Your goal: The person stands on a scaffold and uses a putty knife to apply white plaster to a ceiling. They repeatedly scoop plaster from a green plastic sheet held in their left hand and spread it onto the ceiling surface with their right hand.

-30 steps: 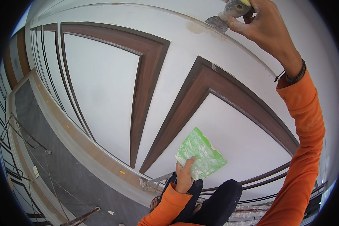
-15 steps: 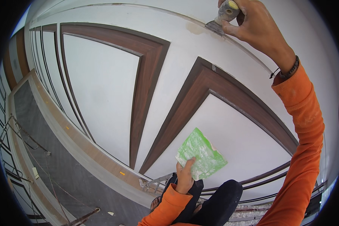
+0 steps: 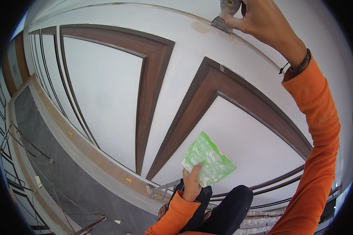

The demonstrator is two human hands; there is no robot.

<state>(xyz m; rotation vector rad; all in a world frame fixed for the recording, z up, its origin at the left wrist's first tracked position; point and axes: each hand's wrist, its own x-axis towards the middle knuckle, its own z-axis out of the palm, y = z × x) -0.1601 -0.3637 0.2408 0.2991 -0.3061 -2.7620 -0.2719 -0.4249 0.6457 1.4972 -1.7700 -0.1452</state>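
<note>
High at the upper right, my right hand [image 3: 259,19] is closed around the grey handle of a putty knife [image 3: 222,24]. Its blade lies against the white wall along a long thin trim line [image 3: 259,50], beside a beige damp-looking patch [image 3: 200,26]. The top of the handle runs out of the picture. Lower down in front of my knees, my left hand [image 3: 192,182] pinches the edge of a flat green board [image 3: 208,159] between thumb and fingers. White putty is smeared over the board's face.
Brown wooden frame mouldings [image 3: 153,51] surround white wall panels. A ladder top [image 3: 162,191] shows beside my legs [image 3: 237,203]. Far below lies a grey floor [image 3: 66,168] with a wood-toned border. Metal scaffold bars [image 3: 31,145] stand at the lower left.
The putty knife has shifted slightly up and left in view, its blade now lying flatter against the wall by the trim line. The left hand and green board have barely moved.
</note>
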